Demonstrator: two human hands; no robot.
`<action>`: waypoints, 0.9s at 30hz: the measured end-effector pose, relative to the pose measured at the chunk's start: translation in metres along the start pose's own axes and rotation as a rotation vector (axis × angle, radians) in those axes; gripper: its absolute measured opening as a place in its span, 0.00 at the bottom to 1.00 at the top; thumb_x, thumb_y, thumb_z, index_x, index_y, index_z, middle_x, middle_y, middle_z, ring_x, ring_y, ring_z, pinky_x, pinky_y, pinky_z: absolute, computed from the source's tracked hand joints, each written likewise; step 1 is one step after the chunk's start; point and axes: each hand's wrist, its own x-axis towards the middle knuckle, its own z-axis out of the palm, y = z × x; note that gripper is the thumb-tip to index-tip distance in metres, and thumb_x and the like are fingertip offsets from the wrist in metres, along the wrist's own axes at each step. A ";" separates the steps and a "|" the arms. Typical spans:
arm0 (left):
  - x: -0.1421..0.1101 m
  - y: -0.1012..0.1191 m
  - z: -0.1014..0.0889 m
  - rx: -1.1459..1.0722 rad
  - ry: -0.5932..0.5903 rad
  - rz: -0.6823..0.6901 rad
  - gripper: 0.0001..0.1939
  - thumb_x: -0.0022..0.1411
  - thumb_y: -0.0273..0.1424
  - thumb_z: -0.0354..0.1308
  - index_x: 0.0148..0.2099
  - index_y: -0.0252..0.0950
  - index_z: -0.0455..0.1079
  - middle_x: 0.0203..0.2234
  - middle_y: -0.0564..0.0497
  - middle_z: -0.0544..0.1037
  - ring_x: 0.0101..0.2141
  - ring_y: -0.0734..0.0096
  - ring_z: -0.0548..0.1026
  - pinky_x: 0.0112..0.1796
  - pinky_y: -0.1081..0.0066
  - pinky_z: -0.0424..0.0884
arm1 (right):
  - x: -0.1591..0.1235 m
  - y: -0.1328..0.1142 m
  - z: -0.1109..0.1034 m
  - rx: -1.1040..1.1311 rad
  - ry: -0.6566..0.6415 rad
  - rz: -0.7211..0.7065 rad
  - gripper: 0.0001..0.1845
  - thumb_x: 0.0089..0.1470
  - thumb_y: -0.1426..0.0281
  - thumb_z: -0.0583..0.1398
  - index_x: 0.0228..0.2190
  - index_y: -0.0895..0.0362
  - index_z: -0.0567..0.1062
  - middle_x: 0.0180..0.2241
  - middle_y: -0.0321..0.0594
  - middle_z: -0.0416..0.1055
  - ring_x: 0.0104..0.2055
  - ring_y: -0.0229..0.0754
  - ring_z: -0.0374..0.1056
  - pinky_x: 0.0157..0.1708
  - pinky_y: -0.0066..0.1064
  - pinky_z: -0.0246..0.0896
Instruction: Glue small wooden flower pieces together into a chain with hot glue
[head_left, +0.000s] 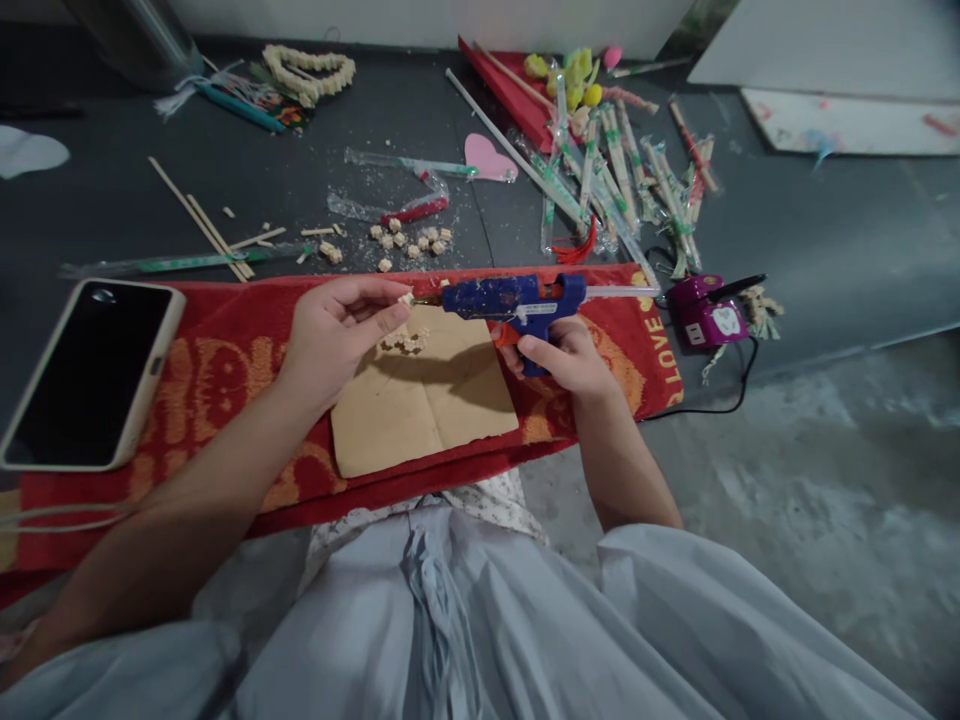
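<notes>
My right hand point(559, 355) is wrapped round the handle of a blue hot glue gun point(487, 297), fingers at its orange trigger. A clear glue stick point(619, 291) pokes out of the back. My left hand point(341, 325) pinches a small cream-coloured piece point(406, 299) between thumb and fingertips, right at the gun's nozzle. Whether the nozzle touches it I cannot tell. Under both hands lies a creased tan sheet of paper point(427, 420), with a small cluster of cream pieces point(405, 341) at its upper left. A red and orange towel point(255, 370) is spread beneath the paper.
A phone point(90, 375) lies at the left. Behind the towel are loose cream pieces point(412, 240), thin sticks point(214, 235) and a pink paper heart point(489, 158). Wrapped sticks point(615, 165) pile up at the back right. A purple box point(706, 312) with a black cable stands right.
</notes>
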 end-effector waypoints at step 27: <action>0.004 0.006 -0.001 0.109 -0.077 0.087 0.19 0.59 0.51 0.84 0.44 0.46 0.88 0.44 0.45 0.90 0.46 0.52 0.89 0.50 0.54 0.90 | -0.022 0.017 -0.103 -1.171 0.232 -0.111 0.27 0.55 0.67 0.66 0.56 0.55 0.84 0.57 0.58 0.87 0.61 0.68 0.81 0.64 0.65 0.78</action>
